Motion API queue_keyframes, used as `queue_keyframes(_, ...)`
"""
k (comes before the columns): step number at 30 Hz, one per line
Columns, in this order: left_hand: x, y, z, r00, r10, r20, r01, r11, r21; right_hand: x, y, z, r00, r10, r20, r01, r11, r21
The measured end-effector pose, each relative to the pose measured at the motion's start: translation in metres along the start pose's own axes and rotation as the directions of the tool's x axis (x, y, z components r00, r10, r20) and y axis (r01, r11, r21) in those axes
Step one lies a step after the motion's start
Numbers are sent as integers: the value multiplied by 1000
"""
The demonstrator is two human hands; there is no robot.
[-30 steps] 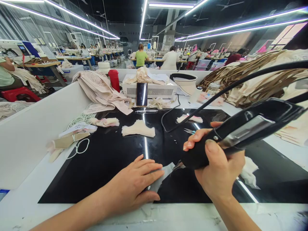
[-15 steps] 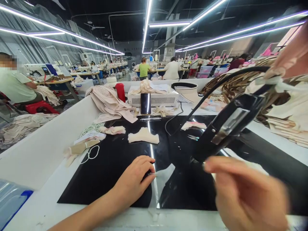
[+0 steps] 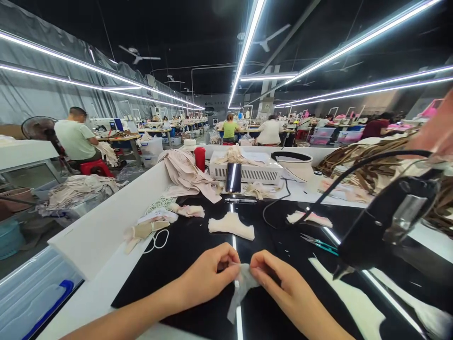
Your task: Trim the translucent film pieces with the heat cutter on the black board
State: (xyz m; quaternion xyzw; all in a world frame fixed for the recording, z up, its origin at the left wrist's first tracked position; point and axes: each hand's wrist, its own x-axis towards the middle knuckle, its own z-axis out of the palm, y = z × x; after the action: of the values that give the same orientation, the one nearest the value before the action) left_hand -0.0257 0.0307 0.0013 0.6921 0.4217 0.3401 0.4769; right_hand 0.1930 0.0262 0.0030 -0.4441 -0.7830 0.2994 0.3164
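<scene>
1 thin pale cloth [image 3: 241, 285] is pinched between the closed fingertips [image 3: 233, 270] of the left hand [image 3: 208, 274] and the right hand [image 3: 281, 281], close to the near edge of the black mat [image 3: 159, 269] (a cream piece [image 3: 231, 226] is laid nearer the far edge).

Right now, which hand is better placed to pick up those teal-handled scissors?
Probably the right hand: the scissors lie on its side, farther from the left hand. Both hands pinch sheer fabric.
</scene>
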Motion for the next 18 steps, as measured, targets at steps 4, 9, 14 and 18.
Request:
queue_keyframes(4,22,-5,-10,996,-23,-87,11,990,-143,26,-1,-3,990,-41,-133,34,998,-52)
queue_keyframes(9,61,-7,-30,980,-18,-197,-1,995,-100,64,9,-3,966,-58,-253,11,983,-183)
queue_keyframes(14,97,-16,-48,956,42,-289,-18,996,85,92,22,6,952,-82,-295,-36,927,-373)
queue_keyframes(18,110,-23,-52,953,124,-275,-49,963,265,100,28,13,954,-118,-275,-47,848,-528)
